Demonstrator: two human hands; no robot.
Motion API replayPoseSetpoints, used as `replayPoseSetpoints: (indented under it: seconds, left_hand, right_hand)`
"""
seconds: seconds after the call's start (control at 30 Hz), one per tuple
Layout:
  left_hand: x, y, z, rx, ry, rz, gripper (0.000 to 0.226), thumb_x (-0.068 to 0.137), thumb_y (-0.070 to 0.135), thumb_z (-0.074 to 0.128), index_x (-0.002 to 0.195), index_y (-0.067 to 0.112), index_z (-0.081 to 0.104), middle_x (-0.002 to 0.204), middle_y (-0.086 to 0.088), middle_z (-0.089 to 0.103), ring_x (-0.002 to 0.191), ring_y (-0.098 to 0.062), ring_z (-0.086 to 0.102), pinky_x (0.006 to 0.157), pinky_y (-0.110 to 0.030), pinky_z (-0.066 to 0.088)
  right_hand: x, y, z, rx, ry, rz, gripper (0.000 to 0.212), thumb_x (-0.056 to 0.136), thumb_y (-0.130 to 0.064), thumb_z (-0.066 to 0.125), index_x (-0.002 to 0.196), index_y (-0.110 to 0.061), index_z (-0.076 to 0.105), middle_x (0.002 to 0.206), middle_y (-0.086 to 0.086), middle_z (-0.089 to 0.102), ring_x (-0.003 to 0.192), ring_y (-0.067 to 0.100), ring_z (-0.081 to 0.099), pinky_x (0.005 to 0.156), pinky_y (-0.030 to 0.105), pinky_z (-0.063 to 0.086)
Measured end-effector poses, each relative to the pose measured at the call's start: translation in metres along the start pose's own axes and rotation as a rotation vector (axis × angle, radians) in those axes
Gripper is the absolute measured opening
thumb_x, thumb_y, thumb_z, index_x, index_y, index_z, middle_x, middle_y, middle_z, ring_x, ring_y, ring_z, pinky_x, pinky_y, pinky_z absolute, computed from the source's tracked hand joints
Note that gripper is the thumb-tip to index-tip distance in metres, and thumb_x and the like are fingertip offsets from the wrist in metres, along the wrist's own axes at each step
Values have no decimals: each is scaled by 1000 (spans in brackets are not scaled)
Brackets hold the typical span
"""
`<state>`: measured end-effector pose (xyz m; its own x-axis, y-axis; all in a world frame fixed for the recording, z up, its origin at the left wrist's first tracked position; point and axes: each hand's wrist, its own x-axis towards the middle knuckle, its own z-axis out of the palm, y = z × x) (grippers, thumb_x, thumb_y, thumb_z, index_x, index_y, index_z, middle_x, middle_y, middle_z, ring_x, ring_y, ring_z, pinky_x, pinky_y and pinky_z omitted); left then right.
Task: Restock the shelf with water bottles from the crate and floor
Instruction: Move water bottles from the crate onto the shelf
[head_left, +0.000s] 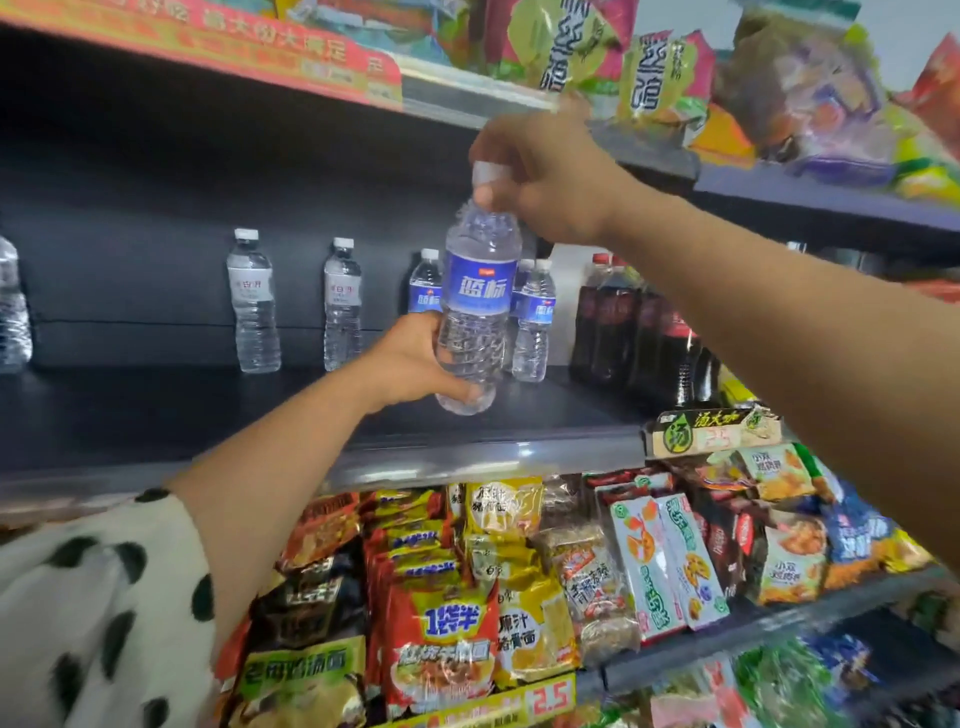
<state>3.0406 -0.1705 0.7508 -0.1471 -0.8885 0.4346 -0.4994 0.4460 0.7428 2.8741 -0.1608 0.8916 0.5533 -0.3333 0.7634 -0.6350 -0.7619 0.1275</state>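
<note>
**shelfstocker_a:** Holding a blue-label water bottle (478, 306) up in the middle of the frame right now, both hands on it. Our right hand (540, 171) comes in from the upper right and pinches the neck just under the white cap, and our left hand (415, 358) comes up from the lower left with its fingers curled round the bottom third. So neither hand is free.

**aisle_nine:** Is it upright? And where's it going?

**shelfstocker_a:** Pretty much upright, cap up, long axis near vertical with a slight lean. It hangs just above the dark shelf (218, 410), base near the front edge and not yet set down as far as we can tell. Right behind it, a bit deeper in, stand the blue-label bottles (535, 322) already stocked, so the slot we want lies straight ahead of the hands and slightly down.

**aisle_nine:** Which hand does the work?

**shelfstocker_a:** We'd guess the left, since it's lower and closer to the shelf board. It can steer the base in front of that row while the right keeps the top steady. Left of centre stand two white-label bottles (254, 301), and the cola bottles (613, 322) sit to the right, so the gap's narrow-ish.
</note>
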Motion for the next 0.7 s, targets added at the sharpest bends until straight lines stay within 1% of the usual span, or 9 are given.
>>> replayPoseSetpoints:
  seconds: [0.07, 0.13, 0.2, 0.3, 0.4, 0.5, 0.53, 0.63, 0.7]
  left_hand:
    - [29, -15, 10, 19, -12, -31, 50, 61, -7, 85, 93, 22, 60, 94, 6, 70, 87, -4, 67, 80, -18, 52]
    - [52, -32, 21, 39, -28, -64, 50, 58, -2, 88, 97, 18, 62, 98, 0, 72, 94, -14, 69, 90, -31, 53]
    - [77, -46, 33, 59, -41, -99, 50, 56, 3, 90, 97, 14, 63, 98, -4, 74, 95, -19, 70, 95, -39, 52]
    - [105, -60, 50, 61, -71, -164, 44, 63, -1, 86, 89, 18, 57, 94, 1, 69, 94, -17, 66, 93, -33, 52]
    - [133, -75, 64, 54, -77, -207, 48, 63, 3, 87, 89, 21, 51, 100, 4, 63, 102, -14, 63, 94, -34, 53]
    - [152, -84, 73, 81, -87, -234, 41, 66, 4, 86, 86, 21, 54, 87, 9, 65, 83, -4, 65, 73, -17, 55]
    - [159, -88, 75, 74, -88, -249, 39, 66, 5, 86, 88, 20, 57, 87, 7, 68, 84, -6, 67, 74, -19, 56]
    - [175, -97, 76, 67, -104, -274, 50, 58, 13, 91, 100, 16, 63, 103, 0, 72, 102, -15, 68, 96, -36, 53]
    - [185, -100, 74, 118, -106, -301, 63, 52, 22, 93, 107, 15, 64, 104, 1, 73, 102, -14, 67, 98, -35, 51]
  right_hand:
    - [5, 29, 20, 11, -12, -9, 29, 85, -20, 67, 109, -4, 62, 100, 7, 64, 86, 18, 53, 71, 24, 37]
    - [9, 55, 39, -15, -40, -1, 29, 85, -20, 67, 109, -4, 63, 105, 11, 67, 91, 24, 58, 75, 27, 40]
    - [16, 84, 57, -31, -74, 21, 30, 85, -20, 65, 110, -3, 63, 107, 13, 67, 97, 27, 59, 79, 29, 40]
    - [26, 120, 79, -36, -149, 47, 28, 86, -20, 66, 108, -3, 64, 106, 14, 66, 95, 24, 58, 70, 23, 33]
    - [38, 156, 103, -44, -216, 67, 27, 84, -22, 67, 105, -5, 66, 104, 14, 67, 97, 26, 60, 71, 23, 35]
    - [47, 181, 120, -33, -266, 77, 27, 85, -23, 67, 106, -6, 67, 103, 13, 67, 97, 26, 61, 73, 23, 37]
    - [49, 187, 125, -26, -271, 83, 27, 85, -24, 67, 106, -7, 68, 103, 13, 68, 95, 25, 60, 73, 22, 37]
    - [55, 203, 132, 17, -293, 98, 25, 84, -25, 69, 103, -9, 68, 98, 13, 69, 81, 19, 58, 72, 23, 42]
    - [59, 210, 132, 42, -385, 114, 33, 82, -26, 72, 109, -9, 66, 99, 14, 70, 81, 20, 61, 74, 27, 46]
